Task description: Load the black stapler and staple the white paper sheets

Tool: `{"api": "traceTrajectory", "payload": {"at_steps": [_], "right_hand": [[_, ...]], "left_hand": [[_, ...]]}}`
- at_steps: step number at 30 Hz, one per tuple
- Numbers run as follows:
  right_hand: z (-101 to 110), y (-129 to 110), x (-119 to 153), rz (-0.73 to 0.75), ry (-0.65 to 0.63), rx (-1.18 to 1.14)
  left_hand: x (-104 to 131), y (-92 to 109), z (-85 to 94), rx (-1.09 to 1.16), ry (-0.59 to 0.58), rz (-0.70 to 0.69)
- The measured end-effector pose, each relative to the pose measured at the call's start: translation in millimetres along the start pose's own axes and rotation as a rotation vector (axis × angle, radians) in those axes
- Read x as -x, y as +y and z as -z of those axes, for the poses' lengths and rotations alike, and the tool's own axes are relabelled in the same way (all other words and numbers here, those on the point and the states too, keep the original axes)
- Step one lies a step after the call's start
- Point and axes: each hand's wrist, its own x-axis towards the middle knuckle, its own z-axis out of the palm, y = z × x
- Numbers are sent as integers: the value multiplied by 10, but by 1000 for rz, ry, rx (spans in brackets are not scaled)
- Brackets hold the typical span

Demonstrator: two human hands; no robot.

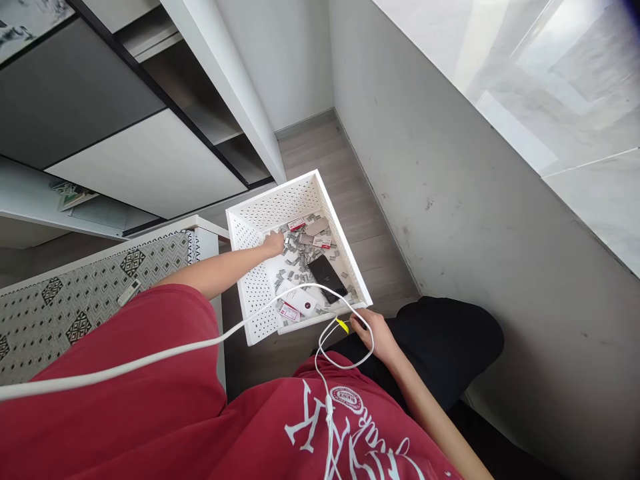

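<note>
White basket (280,201): grey pieces (300,264), black rectangular object (327,277), left hand (273,244) inside.

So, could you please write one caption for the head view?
Left hand inside a white, perforated, rectangular basket strewn with small grey pieces; right hand by its near edge.

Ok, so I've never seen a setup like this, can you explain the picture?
There's no machine, just one person's bare hands, seen from a camera worn on their head. The left hand reaches into a white perforated basket, among small grey pieces; I can't tell whether it grips one. A flat black object lies there too. The right hand is by the near rim, beside a small yellow item. A white cable crosses the view.
</note>
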Motion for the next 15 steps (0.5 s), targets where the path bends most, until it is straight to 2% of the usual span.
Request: {"api": "traceTrajectory", "payload": {"at_steps": [5, 9, 13, 15], "right_hand": [[-15, 28, 3, 6, -8, 21], [-18, 46, 5, 6, -12, 13], [-30, 66, 3, 15, -9, 29], [-41, 77, 1, 16, -1, 30]], "left_hand": [[-25, -9, -39, -67, -69, 58], [-8, 17, -21, -118, -124, 42], [131, 69, -75, -151, -56, -24], [187, 91, -104, -140, 9, -121]]}}
